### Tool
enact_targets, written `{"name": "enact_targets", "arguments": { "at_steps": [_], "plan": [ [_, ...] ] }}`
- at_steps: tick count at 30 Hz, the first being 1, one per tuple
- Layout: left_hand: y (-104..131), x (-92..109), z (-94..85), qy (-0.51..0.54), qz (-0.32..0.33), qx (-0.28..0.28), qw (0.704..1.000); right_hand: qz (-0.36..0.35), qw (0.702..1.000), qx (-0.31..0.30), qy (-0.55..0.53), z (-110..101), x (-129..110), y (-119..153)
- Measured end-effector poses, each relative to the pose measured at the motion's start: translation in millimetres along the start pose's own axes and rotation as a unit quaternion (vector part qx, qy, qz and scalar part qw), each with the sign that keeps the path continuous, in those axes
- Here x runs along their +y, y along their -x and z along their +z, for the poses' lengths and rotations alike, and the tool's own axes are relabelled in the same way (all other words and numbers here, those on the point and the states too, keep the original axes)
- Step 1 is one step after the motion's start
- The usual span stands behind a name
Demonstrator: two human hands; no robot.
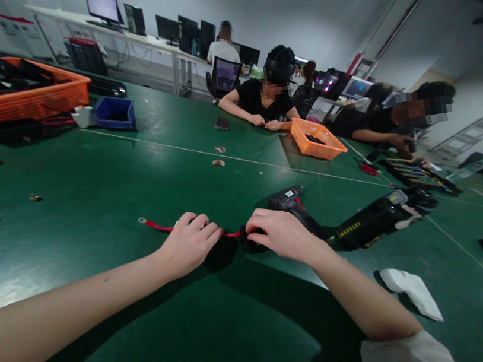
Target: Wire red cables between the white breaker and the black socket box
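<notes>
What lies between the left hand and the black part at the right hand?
The head view shows a short run of red cable between the left hand and the black part.

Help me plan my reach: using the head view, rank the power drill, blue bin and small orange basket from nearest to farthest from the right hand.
1. Power drill: just beyond the right hand.
2. Small orange basket: farther ahead, rightward.
3. Blue bin: far left.
</notes>
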State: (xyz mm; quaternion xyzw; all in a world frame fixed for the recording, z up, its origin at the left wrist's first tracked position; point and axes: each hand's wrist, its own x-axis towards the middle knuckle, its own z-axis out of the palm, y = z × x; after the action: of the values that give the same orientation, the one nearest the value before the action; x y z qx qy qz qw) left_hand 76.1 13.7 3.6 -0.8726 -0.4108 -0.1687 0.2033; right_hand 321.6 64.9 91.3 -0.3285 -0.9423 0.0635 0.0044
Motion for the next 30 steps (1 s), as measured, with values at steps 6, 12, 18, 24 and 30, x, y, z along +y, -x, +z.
{"name": "enact_targets", "arguments": {
  "at_steps": [6,12,18,24,30],
  "plan": [
    [-0.9,0.1,-1.7,0.002,0.0,-0.001,1.0,0.002,1.0,-0.001,0.015,0.8,-1.8,-1.7],
    [-0.9,0.5,-2.8,0.001,-0.001,-0.012,1.0,0.005,0.999,-0.006,0.045,3.9,-2.9,-2.8],
    [0.0,0.0,-0.5,0.0,0.0,-0.018,1.0,-0.001,0.998,-0.015,0.062,1.0,-5.6,0.4],
    [0.0,-0.4,0.1,-0.001,0.0,-0.017,1.0,0.011,0.998,-0.003,0.066,3.0,-7.0,0.1],
    [-0.7,0.5,-0.7,-0.001,-0.001,-0.016,1.0,0.02,0.998,0.008,0.057,-0.5,-6.5,1.6]
  ]
}}
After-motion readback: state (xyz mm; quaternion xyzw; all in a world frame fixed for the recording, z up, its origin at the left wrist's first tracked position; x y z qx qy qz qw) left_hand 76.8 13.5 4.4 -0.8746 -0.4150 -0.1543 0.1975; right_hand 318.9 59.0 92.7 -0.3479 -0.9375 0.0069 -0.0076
